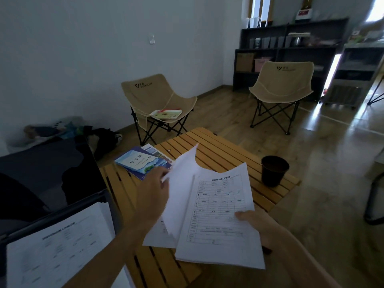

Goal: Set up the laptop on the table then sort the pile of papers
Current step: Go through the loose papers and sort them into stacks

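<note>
Right hand clamps the paper stack steady while left hand, apparently pinching, lifts one sheet for sorting.

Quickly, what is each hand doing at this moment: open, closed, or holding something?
Left hand: closed on one loose sheet, lifting it off the stack.
Right hand: closed on the stack of forms, thumb on top.

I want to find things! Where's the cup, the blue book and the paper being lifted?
Cup [274, 171]: head view, on its dark side wall.
Blue book [143, 162]: head view, middle of its cover.
Lifted paper [182, 183]: head view, its blank back, pinched by the left hand [152, 190].
</note>
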